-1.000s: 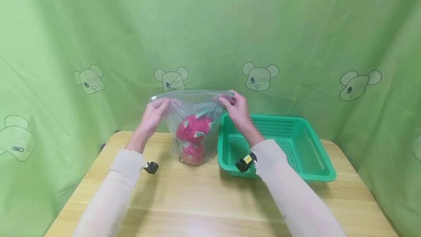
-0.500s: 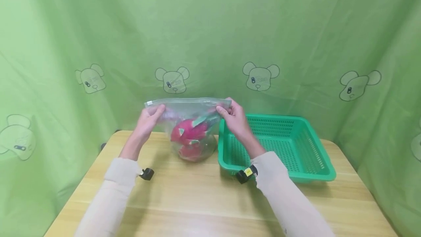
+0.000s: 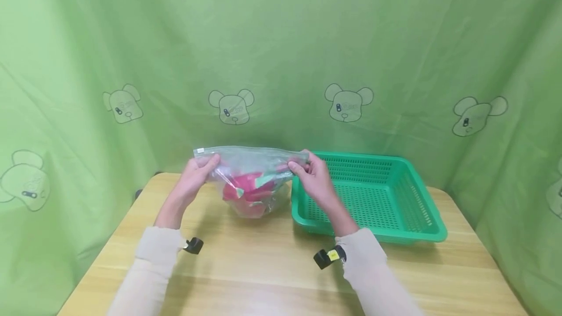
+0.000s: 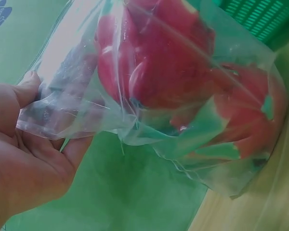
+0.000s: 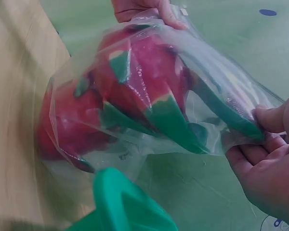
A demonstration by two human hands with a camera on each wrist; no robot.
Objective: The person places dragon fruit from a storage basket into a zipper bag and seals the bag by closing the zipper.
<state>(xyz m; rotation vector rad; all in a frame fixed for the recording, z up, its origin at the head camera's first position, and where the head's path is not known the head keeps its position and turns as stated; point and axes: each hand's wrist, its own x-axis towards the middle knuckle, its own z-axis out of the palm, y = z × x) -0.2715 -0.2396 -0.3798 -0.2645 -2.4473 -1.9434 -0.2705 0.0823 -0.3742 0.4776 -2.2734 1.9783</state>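
A clear zip bag [image 3: 246, 157] with a white slider [image 3: 200, 150] at its left end stands on the table, its top edge stretched between both hands. Two red dragon fruits with green scales lie inside: an upper dragon fruit [image 5: 139, 67] and a lower dragon fruit [image 5: 72, 125]. My left hand [image 3: 193, 175] pinches the bag's left side just under the zip, thumb in front and fingers behind. On the opposite side, my right hand [image 3: 315, 175] pinches the upper right corner the same way. The bag's bottom rests on the wood.
A green plastic basket [image 3: 432, 208] with slotted walls stands on the wooden table [image 3: 259, 277], right beside the bag and partly under the right forearm. Behind the table hangs a green curtain [image 3: 281, 52] with bear-face prints.
Both hands have come down, still pinching the bag, and its zip edge has sunk with them. The bag's film now sags and folds over the dragon fruits. The basket has stayed put.
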